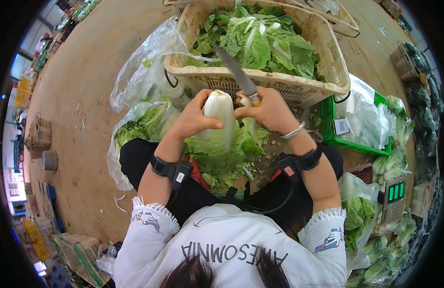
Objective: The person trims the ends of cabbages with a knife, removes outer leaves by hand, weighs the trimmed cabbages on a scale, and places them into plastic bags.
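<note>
My left hand (199, 117) grips a head of Chinese cabbage (222, 108), its white base up and its green leaves hanging down between my knees. In my right hand (270, 109) is a knife, held by its yellowish handle (256, 102). The knife's blade (237, 71) points up and to the left, in front of the crate's near wall. The same hand also has hold of a pale leaf stalk (245, 100), just right of the cabbage base. The lower leaves look blurred.
A plastic crate (222, 72) of loose cabbage leaves (258, 43) stands directly ahead. Bagged greens (141, 124) sit left of my knee. To the right are a green crate (355, 142) holding plastic bags, a digital scale (394, 201) and more bagged cabbage (358, 212). Trimmings (250, 171) litter the floor.
</note>
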Action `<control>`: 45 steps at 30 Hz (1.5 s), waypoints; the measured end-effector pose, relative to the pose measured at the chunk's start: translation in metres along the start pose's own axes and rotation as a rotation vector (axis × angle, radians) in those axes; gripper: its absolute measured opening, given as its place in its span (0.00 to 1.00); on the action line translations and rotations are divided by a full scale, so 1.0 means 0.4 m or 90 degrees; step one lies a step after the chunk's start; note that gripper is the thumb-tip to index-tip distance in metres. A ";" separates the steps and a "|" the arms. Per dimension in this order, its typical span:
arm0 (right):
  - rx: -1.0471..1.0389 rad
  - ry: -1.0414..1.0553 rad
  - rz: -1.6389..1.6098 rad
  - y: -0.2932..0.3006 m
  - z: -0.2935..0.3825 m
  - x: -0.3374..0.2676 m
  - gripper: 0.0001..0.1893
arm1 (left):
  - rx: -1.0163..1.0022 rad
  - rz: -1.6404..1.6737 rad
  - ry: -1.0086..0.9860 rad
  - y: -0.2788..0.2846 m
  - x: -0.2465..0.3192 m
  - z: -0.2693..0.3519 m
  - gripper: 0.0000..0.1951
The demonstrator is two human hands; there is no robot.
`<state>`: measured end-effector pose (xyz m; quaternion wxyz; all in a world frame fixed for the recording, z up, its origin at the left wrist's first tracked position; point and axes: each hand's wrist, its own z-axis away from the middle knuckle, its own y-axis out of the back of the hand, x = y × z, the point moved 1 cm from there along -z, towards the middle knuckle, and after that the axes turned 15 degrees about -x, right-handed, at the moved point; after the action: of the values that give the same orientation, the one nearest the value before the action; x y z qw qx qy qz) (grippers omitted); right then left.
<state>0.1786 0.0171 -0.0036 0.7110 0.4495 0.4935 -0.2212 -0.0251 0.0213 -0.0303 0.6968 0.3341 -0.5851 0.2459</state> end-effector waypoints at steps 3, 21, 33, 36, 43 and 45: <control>-0.041 -0.036 0.056 -0.017 0.000 -0.017 0.24 | 0.028 -0.072 0.048 -0.018 -0.009 0.008 0.42; 0.282 0.213 0.159 0.303 -0.070 -0.131 0.16 | 0.130 0.509 -0.160 0.110 -0.029 0.028 0.36; 0.213 0.050 0.131 0.188 -0.026 -0.114 0.14 | -0.047 0.766 -0.395 0.074 -0.044 0.037 0.31; 0.171 0.121 0.112 0.084 -0.008 -0.062 0.14 | 0.047 0.679 -0.297 0.061 -0.002 0.009 0.23; 0.121 -0.032 -0.002 0.110 0.008 0.021 0.15 | 0.373 0.602 -0.006 0.085 -0.060 -0.024 0.26; 0.119 -0.020 0.015 0.093 0.002 0.030 0.15 | 0.374 0.584 -0.004 0.103 -0.083 -0.016 0.25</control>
<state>0.2124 0.0365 0.0013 0.6762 0.5163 0.4538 -0.2649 -0.0577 0.0550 -0.0559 0.3938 0.2260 -0.5799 0.6764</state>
